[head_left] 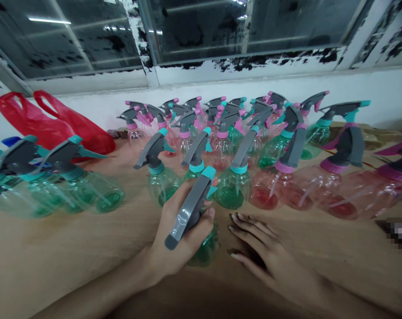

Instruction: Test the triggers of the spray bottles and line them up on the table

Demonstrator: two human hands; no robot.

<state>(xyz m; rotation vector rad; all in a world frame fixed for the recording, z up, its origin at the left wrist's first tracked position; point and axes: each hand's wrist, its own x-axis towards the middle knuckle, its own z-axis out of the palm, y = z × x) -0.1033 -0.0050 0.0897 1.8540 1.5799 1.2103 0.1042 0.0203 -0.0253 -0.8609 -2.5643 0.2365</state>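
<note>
My left hand (174, 239) is wrapped round the neck of a green spray bottle (206, 248), just under its grey and teal spray head. The bottle's lower part shows below my fingers, close to the table's near side. To the right of it, my right hand (264, 248) rests palm down with its fingers stretched and slightly spread, holding nothing. Just beyond my hands stand more spray bottles: a clear green one (234, 190) with a teal collar and a pink one (265, 190) with a pink collar.
Several green spray bottles (91, 190) stand at the left, and pink ones (334, 190) at the right. Behind them is a dense group of mixed bottles (222, 148). A red plastic bag (71, 128) lies at the back left, before a white wall (98, 102) under windows.
</note>
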